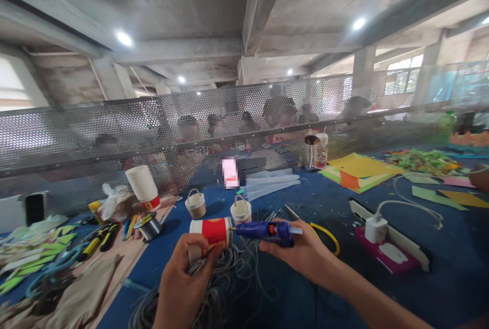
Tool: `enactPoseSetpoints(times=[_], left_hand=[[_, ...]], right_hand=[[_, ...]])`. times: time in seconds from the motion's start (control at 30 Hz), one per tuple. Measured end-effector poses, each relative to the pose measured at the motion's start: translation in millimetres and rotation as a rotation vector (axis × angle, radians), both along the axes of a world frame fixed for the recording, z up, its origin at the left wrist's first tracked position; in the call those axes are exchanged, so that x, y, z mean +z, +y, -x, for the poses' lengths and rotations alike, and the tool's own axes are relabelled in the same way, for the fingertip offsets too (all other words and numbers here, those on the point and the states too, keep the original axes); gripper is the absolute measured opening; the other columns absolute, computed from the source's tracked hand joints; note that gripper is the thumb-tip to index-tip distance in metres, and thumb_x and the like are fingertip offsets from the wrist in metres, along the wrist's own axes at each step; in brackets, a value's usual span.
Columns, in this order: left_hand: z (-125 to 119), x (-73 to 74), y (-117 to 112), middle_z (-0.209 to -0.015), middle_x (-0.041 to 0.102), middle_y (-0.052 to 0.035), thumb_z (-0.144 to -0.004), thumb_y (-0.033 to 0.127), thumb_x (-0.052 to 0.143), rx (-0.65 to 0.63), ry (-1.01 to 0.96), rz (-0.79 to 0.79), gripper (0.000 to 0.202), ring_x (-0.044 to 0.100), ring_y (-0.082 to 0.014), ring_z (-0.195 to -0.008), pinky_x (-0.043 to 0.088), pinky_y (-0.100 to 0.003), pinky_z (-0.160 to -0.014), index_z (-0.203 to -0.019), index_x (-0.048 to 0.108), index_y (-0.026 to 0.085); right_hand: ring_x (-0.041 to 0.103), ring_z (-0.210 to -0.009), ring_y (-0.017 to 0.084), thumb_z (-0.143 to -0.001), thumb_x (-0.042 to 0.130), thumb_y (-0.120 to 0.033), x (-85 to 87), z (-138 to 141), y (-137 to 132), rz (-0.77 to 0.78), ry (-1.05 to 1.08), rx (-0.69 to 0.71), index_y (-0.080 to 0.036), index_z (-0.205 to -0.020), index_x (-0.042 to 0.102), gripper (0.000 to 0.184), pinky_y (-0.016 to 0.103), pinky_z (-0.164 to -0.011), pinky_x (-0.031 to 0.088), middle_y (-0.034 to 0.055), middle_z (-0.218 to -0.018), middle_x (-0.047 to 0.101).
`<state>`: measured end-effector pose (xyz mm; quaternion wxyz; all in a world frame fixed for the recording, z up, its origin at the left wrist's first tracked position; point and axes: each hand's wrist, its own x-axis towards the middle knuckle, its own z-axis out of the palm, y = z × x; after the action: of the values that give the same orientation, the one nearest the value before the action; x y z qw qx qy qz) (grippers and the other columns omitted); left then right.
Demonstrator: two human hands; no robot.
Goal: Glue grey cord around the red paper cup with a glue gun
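My left hand [182, 279] grips a red and white paper cup [212, 232] lying on its side, bottom end facing right. My right hand [301, 251] holds a blue hot glue gun [267, 231] with its nozzle pointed left at the cup's end. A clear glue stick pokes out of the gun's back. Below both hands lies a loose heap of grey cord [221, 280] on the blue table cover [328, 201].
Two small cord-wrapped baskets [195, 203] [241, 210] stand behind the cup. A stack of paper cups [143, 186], tools and a tape roll [150, 226] lie left. A power strip [389, 235], charger and coloured paper sheets [359, 168] are right. A perforated metal screen [153, 135] with people behind it bounds the back.
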<state>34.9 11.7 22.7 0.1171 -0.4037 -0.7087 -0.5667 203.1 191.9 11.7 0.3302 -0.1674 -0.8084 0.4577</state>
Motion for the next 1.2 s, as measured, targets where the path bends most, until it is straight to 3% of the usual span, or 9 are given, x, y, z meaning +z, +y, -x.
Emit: enactPoseSetpoints(times=[0.37, 0.7, 0.93, 1.2], left_hand=[[3.7, -2.9, 0.3, -0.070, 0.061, 0.0071, -0.080, 0.040, 0.073, -0.001, 0.129, -0.005, 0.024, 0.059, -0.0124, -0.061, 0.046, -0.019, -0.060, -0.079, 0.055, 0.024], [-2.1, -2.9, 1.2, -0.067, 0.062, 0.0060, -0.079, 0.042, 0.073, 0.029, 0.117, -0.021, 0.026, 0.057, -0.0127, -0.056, 0.045, -0.021, -0.056, -0.074, 0.056, 0.024], [-3.9, -2.6, 0.6, -0.056, 0.057, 0.0081, -0.080, 0.046, 0.070, 0.030, 0.106, 0.042, 0.027, 0.050, -0.0109, -0.046, 0.042, -0.018, -0.046, -0.072, 0.056, 0.024], [4.2, -4.0, -1.1, -0.058, 0.063, 0.0078, -0.079, 0.042, 0.072, 0.021, 0.184, 0.072, 0.024, 0.056, -0.0110, -0.046, 0.046, -0.017, -0.047, -0.072, 0.057, 0.024]], right_hand=[[0.048, -0.061, 0.013, -0.077, 0.076, -0.050, 2.7, -0.7, 1.0, 0.042, 0.015, 0.041, -0.020, -0.078, 0.067, 0.030, 0.023, -0.054, 0.037, -0.0032, -0.066, 0.057], [0.050, -0.063, 0.014, -0.078, 0.075, -0.051, 7.4, -3.6, -1.2, 0.077, 0.000, 0.025, -0.021, -0.078, 0.068, 0.031, 0.023, -0.057, 0.040, -0.0027, -0.067, 0.059], [0.052, -0.061, 0.015, -0.076, 0.075, -0.051, 0.7, 0.2, 1.6, 0.047, -0.003, -0.060, -0.022, -0.081, 0.072, 0.030, 0.023, -0.054, 0.040, -0.0021, -0.068, 0.063], [0.051, -0.058, 0.014, -0.075, 0.077, -0.050, 2.2, -1.0, 0.8, 0.022, 0.004, -0.073, -0.021, -0.077, 0.073, 0.029, 0.023, -0.050, 0.038, -0.0025, -0.064, 0.062]])
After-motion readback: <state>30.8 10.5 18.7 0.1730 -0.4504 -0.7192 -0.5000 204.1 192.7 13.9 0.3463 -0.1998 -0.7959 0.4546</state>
